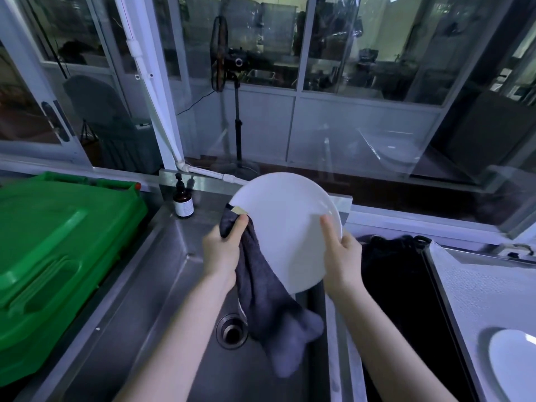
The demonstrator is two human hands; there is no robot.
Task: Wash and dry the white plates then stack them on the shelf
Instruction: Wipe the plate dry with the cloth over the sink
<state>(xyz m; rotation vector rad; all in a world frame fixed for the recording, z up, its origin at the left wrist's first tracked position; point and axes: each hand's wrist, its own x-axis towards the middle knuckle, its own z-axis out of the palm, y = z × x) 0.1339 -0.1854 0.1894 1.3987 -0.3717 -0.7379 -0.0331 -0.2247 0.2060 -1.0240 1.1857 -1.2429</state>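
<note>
A white plate [285, 227] is held tilted above the steel sink [162, 285]. My right hand [340, 256] grips its right rim, thumb across the plate's face. My left hand [223, 250] pinches a dark grey cloth [269, 309] against the plate's left rim; the cloth hangs down behind the plate toward the drain [232, 330]. A second white plate [513, 364] lies on the grey surface [478, 285] at the lower right, partly cut off by the frame.
A green plastic bin lid [52, 256] fills the left side. A brown pump bottle [182, 200] stands at the sink's back corner. A dark gap [406, 300] lies between sink and right surface. Glass windows and a standing fan [223, 68] are behind.
</note>
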